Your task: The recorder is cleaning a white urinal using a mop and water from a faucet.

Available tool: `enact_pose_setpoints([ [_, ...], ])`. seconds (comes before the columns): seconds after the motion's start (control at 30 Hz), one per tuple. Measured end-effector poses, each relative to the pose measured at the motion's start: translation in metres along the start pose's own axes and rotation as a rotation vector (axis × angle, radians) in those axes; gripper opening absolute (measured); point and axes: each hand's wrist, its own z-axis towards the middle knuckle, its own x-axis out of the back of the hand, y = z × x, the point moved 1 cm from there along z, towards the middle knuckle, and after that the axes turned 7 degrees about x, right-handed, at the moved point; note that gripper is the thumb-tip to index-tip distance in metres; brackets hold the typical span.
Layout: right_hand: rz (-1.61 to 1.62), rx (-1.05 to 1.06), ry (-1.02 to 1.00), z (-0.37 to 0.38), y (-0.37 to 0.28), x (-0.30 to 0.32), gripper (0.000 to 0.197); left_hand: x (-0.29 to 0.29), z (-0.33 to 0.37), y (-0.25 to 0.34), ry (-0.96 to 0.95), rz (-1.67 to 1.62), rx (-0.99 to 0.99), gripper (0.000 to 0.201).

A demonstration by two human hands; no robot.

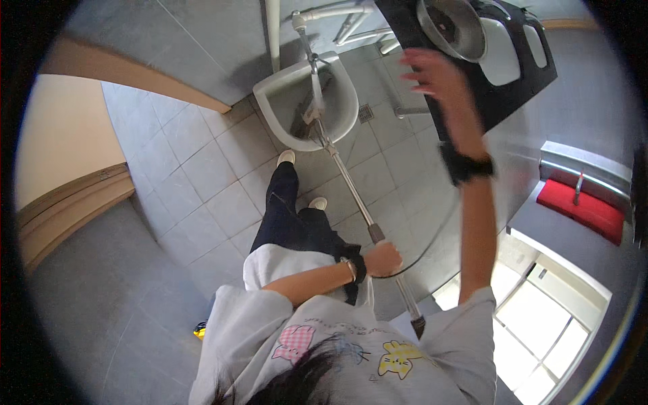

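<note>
Diagonally, the mop [352, 187] crosses the middle of the frame, its long axis running from the white basin [348, 101] at upper centre, where its head end points, down to a dark end cap right of lower centre. Its pole is slim, straight, shiny metal with a brownish collar; the greyish head lies inside the basin, its outline hard to make out. The left hand [383, 258] wraps its fingers around the pole just below that collar. At upper right, the blurred right hand [445, 88] has its fingers loosely spread, beside a round metal pan [472, 37] on a smooth black counter [491, 101] with rounded cutouts; contact cannot be told. The basin is glossy and round-fronted, beneath a metallic tap [314, 59], on square grey floor tiles [233, 158].
</note>
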Motion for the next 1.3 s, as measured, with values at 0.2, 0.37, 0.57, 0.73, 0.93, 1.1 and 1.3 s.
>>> enact_pose_setpoints([
  [0.2,0.406,-0.567,0.0,0.052,0.23,-0.116,0.034,0.006,-0.033,0.008,0.04,-0.175,0.054,0.01],
  [0.37,0.853,-0.808,0.416,0.035,0.308,-0.158,0.037,0.052,-0.043,0.011,-0.121,-0.329,-0.031,0.009],
  [0.57,1.277,-0.803,0.52,0.063,0.354,-0.191,0.029,0.061,-0.043,0.009,0.112,-0.342,-0.077,0.01],
  [0.73,0.579,-0.49,0.29,0.069,0.416,-0.177,0.02,0.063,-0.038,0.0,0.228,-0.351,-0.093,0.012],
  [0.93,0.006,-0.173,0.108,0.09,0.443,-0.166,0.013,0.068,-0.034,-0.014,0.328,-0.335,-0.087,0.013],
  [1.1,0.565,-0.854,0.353,0.094,0.356,-0.167,0.02,0.062,-0.049,-0.031,0.437,-0.324,-0.04,0.014],
  [1.3,-0.166,-0.391,-0.343,-0.017,0.334,-0.09,0.043,0.068,-0.037,-0.032,0.185,-0.248,0.004,0.02],
])
